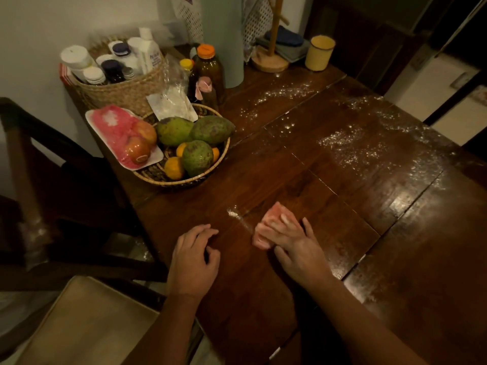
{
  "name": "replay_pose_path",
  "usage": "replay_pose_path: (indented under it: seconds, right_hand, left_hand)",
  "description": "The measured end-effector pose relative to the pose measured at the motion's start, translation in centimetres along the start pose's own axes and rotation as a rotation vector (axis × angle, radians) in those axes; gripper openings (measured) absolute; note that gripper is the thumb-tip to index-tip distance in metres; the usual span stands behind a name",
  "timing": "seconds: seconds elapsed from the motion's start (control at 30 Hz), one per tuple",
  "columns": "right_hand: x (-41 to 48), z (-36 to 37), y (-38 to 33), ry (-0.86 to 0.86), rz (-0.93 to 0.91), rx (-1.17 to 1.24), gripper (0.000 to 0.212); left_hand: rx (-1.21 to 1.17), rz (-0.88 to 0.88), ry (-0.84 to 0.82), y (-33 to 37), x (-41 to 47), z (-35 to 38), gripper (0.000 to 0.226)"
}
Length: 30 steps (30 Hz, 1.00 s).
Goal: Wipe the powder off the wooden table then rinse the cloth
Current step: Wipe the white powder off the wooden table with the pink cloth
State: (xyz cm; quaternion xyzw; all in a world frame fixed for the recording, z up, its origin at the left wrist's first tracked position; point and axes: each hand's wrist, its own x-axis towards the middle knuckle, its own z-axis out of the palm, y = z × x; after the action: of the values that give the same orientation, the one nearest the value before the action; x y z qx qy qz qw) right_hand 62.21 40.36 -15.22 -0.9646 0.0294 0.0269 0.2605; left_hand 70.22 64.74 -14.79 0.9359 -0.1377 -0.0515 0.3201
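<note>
The dark wooden table [276, 169] carries white powder [353, 146] scattered over its middle and far right, plus a small heap [233, 213] near its left edge. A folded pink cloth [268, 227] lies flat on the wood just right of that heap. My right hand [297, 246] presses down on the cloth with straight, spread fingers. My left hand [195, 259] rests on the table near the left edge, fingers loosely curled and holding nothing.
A woven fruit basket [184, 180] with avocados and oranges, a tray of apples [126, 138] and a basket of bottles [118, 88] crowd the table's left side. A yellow cup [319, 52] and wooden stand [271, 59] sit at the back. A cushioned chair [79, 317] stands at lower left.
</note>
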Motion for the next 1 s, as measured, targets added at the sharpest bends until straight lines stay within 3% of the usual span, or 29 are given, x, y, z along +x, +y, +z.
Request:
replay_pose_path:
  seconds: [0.07,0.17,0.23,0.33,0.4,0.47,0.53,0.63,0.7,0.8,0.9,0.93,1.0]
  right_hand:
    - [0.4,1.6,-2.0,0.017,-0.042,-0.018,0.056]
    - [-0.5,1.7,-1.8,-0.179,-0.389,-0.069,0.055]
    - [0.5,0.2,0.6,-0.235,-0.455,-0.096,0.046]
    - [3.7,-1.2,2.4,-0.124,-0.216,-0.112,0.046]
    - [6.4,-1.0,0.6,-0.046,0.026,-0.065,0.056]
    - [8.5,-0.2,-2.6,0.013,0.124,-0.067,0.063]
    - [9.2,1.1,-4.4,0.008,-0.008,-0.077,0.064]
    - [7.7,1.4,-2.8,-0.156,-0.334,-0.064,0.055]
    - [6.8,0.2,-0.4,-0.202,-0.416,-0.043,0.045]
    - [6.4,-1.1,1.6,-0.067,-0.247,0.001,0.039]
    - [6.8,0.7,-1.7,0.113,0.043,0.001,0.053]
    - [6.6,1.7,-3.1,0.156,0.05,-0.011,0.057]
    - [5.2,3.3,-4.5,0.144,-0.106,-0.004,0.056]
  left_hand:
    - [-0.007,0.004,0.01,-0.1,0.0,0.0,0.036]
    - [-0.019,0.015,0.022,-0.2,0.0,0.1,0.037]
    - [-0.019,0.014,0.025,-0.2,0.0,0.1,0.037]
    - [-0.024,0.007,0.018,-0.2,0.1,0.1,0.037]
    - [-0.03,-0.002,0.015,-0.2,0.1,0.1,0.037]
    - [-0.031,0.005,0.023,-0.2,0.1,0.1,0.036]
    - [-0.034,0.026,0.04,-0.4,0.1,0.2,0.035]
    - [-0.045,0.028,0.041,-0.5,0.1,0.2,0.033]
    - [-0.064,0.021,0.047,-0.6,0.1,0.2,0.028]
    - [-0.075,0.015,0.04,-0.7,0.2,0.1,0.029]
    - [-0.071,0.001,0.028,-0.6,0.2,0.2,0.029]
    - [-0.071,0.001,0.031,-0.5,0.1,0.1,0.029]
    - [-0.076,0.015,0.04,-0.7,0.0,0.1,0.029]
